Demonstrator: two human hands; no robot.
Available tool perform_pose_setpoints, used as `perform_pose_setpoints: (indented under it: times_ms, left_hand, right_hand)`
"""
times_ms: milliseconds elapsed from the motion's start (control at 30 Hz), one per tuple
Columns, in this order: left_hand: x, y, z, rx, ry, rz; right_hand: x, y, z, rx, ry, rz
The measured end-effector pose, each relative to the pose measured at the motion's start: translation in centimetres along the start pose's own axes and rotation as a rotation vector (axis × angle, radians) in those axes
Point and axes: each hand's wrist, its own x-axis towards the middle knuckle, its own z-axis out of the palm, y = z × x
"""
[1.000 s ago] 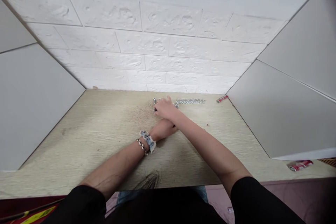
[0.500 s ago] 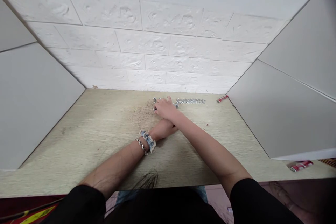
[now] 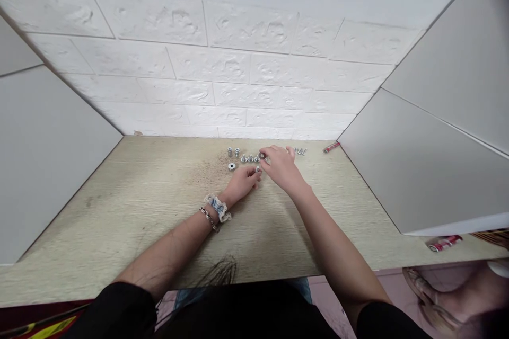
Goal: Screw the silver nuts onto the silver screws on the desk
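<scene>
My left hand [image 3: 242, 182] is low over the board, thumb and fingers pinched on a small silver metal piece [image 3: 257, 169]. Just up and to the right, my right hand [image 3: 283, 168] pinches a round metal piece [image 3: 262, 155] with a pale centre. Beside its fingertips a short row of flanged metal screws [image 3: 250, 159] stands on the wood. Two ribbed metal fittings [image 3: 237, 152] stand behind that row's left end. A round metal disc [image 3: 231, 167] with a dark centre lies left of my left fingers. Part of a line of slim silver screws [image 3: 301, 152] shows beyond my right hand.
The wooden tabletop [image 3: 159, 180] meets a white brick-pattern wall [image 3: 230, 66]. Grey-white panels stand at the left [image 3: 59, 153] and right [image 3: 382, 164]. One red battery [image 3: 331, 147] lies by the right panel, another [image 3: 445, 243] near the front edge. Another person's foot [image 3: 441, 299] is below right.
My right hand has moved right, off the left forearm and away from the ribbed fittings, uncovering the flanged screws and disc. My left hand has come up slightly, its pinched piece now visible.
</scene>
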Motion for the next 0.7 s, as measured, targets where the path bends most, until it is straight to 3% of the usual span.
perform_pose_setpoints:
  times_ms: [133,333,700]
  left_hand:
    - [0.1,-0.1,-0.2,-0.155,-0.023,-0.050]
    - [0.2,-0.2,-0.4,-0.123,-0.026,-0.017]
    - [0.5,-0.8,-0.3,-0.146,-0.026,-0.044]
  right_hand:
    - [-0.6,0.5,0.7,0.060,-0.102,0.034]
    - [-0.8,0.3,2.0,0.081,-0.179,0.029]
    - [-1.4,0.4,2.2,0.056,-0.146,-0.023]
